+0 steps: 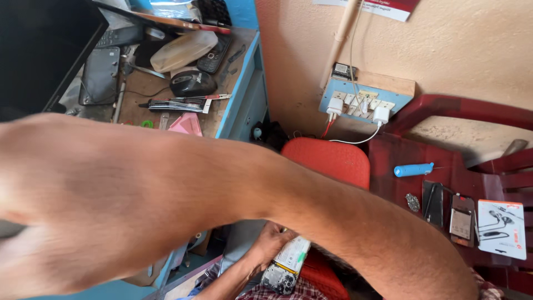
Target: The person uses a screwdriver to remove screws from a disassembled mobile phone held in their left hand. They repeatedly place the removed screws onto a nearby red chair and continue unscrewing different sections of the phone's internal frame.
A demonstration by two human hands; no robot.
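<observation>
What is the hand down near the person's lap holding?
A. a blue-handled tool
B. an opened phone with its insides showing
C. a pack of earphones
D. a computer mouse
B: the left hand grips an opened phone with its insides bare, while the mouse lies on the desk and the blue-handled tool and earphone pack lie on the red chair.

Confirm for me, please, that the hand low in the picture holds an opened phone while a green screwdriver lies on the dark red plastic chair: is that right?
Not quite: the screwdriver on the dark red plastic chair is blue, not green, as the head view shows. The rest holds: the hand low in the picture does hold an opened phone.
</observation>
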